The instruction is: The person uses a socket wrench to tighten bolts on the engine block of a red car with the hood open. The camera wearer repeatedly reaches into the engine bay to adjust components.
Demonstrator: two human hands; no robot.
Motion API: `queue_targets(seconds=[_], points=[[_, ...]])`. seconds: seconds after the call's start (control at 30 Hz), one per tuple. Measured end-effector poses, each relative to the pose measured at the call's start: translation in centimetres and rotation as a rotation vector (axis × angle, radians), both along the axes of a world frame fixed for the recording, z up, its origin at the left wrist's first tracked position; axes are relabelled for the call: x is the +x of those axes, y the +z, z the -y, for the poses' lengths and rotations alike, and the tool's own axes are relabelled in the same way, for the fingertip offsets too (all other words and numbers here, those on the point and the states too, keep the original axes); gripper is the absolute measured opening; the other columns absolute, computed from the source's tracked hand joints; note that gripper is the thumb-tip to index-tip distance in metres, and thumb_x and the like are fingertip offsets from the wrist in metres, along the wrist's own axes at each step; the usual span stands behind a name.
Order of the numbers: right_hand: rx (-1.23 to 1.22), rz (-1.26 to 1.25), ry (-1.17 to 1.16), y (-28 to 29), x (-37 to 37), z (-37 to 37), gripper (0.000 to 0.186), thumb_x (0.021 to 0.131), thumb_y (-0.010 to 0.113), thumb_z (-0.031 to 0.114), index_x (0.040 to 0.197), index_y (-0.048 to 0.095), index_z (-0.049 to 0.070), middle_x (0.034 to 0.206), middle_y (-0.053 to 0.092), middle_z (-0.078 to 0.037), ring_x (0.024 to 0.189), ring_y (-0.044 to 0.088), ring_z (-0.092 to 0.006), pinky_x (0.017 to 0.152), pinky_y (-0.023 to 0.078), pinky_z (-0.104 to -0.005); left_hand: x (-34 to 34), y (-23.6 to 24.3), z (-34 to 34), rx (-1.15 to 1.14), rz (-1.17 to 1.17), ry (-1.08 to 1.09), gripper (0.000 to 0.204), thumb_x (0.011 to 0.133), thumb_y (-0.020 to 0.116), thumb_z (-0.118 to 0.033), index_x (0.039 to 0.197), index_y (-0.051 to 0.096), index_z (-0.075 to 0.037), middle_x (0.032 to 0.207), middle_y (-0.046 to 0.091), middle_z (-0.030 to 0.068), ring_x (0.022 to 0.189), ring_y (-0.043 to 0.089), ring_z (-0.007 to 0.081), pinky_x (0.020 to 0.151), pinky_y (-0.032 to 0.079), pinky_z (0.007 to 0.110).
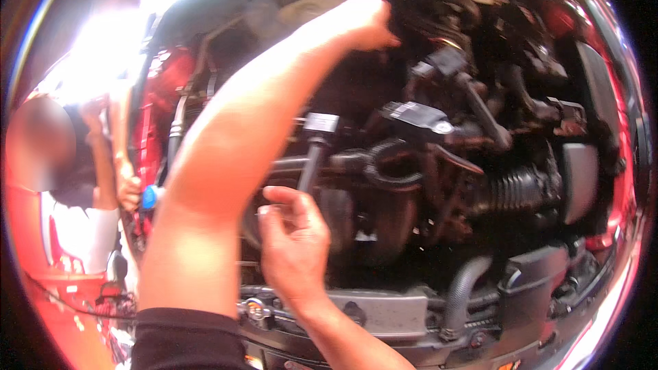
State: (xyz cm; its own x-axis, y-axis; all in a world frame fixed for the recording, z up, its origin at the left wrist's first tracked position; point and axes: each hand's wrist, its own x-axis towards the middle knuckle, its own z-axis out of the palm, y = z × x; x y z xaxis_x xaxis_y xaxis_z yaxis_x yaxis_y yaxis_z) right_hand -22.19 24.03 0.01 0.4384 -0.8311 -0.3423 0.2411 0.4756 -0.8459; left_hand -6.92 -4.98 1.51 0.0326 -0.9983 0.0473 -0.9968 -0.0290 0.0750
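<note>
My left arm stretches across the engine bay, and my left hand (370, 24) is over its far middle. That hand is blurred, and most of its fingers are lost against dark parts. Nearer to me, my right hand (296, 243) has its fingers loosely curled and a gap between thumb and forefinger, with nothing visible between them. Just beyond it lies a dark rod-like part (312, 164) with a pale rectangular head (321, 123); its lower end meets the hand's outline, and whether they touch is unclear. A black block with a pale label (418, 118) sits farther right.
At the left a person's hand (128, 186) is beside a blue round thing (149, 197). A ribbed black hose (517, 192) runs to the right, and a curved grey hose (467, 291) stands near the front panel (384, 313). Red bodywork (620, 192) borders the bay.
</note>
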Motion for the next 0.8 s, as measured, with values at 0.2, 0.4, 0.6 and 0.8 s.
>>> queue_targets(seconds=[0.2, 0.4, 0.6, 0.8], points=[[0.162, 0.249, 0.085, 1.6, 0.0, -0.1, 0.020, 0.092, 0.058, 0.000, 0.111, 0.063, -0.004, 0.105, 0.069, -0.010, 0.096, 0.064, -0.0154, 0.087, 0.050, -0.0300, -1.0, -2.2, 1.8, 0.344, 0.110, 0.008, 0.021, 0.081, 0.071, -0.021, 0.099, 0.079, -0.015, 0.106, 0.074, 0.0141, 0.100, 0.070, 0.0320, 0.087, 0.057, 0.042], [0.145, 0.196, 0.083, 1.4, 0.2, -0.4, 0.020, 0.091, 0.062, -0.001, 0.110, 0.062, -0.005, 0.105, 0.069, -0.012, 0.098, 0.065, -0.0157, 0.088, 0.050, -0.0286, -2.2, 0.5, -0.8, 0.237, -0.086, 0.211, 0.025, 0.083, 0.070, -0.017, 0.106, 0.078, -0.012, 0.113, 0.073, 0.0117, 0.105, 0.069, 0.0308, 0.091, 0.056, 0.042], [0.092, 0.087, 0.117, 1.0, 0.0, -0.2, 0.020, 0.091, 0.065, 0.004, 0.110, 0.063, -0.004, 0.104, 0.069, -0.012, 0.097, 0.066, -0.0180, 0.089, 0.050, -0.0311, -1.2, -2.3, 0.7, 0.222, -0.057, -0.029, 0.036, 0.080, 0.076, -0.026, 0.113, 0.076, -0.015, 0.118, 0.072, 0.0107, 0.109, 0.069, 0.0280, 0.092, 0.056, 0.039], [0.107, 0.152, 0.091, 0.6, 0.2, -0.4, 0.020, 0.091, 0.060, 0.001, 0.110, 0.063, -0.005, 0.102, 0.069, -0.013, 0.097, 0.066, -0.0178, 0.090, 0.050, -0.0322, -2.7, 0.5, -0.1, 0.263, -0.064, 0.181, 0.030, 0.083, 0.072, -0.022, 0.112, 0.077, -0.017, 0.117, 0.072, 0.0102, 0.112, 0.067, 0.0288, 0.094, 0.055, 0.039]])
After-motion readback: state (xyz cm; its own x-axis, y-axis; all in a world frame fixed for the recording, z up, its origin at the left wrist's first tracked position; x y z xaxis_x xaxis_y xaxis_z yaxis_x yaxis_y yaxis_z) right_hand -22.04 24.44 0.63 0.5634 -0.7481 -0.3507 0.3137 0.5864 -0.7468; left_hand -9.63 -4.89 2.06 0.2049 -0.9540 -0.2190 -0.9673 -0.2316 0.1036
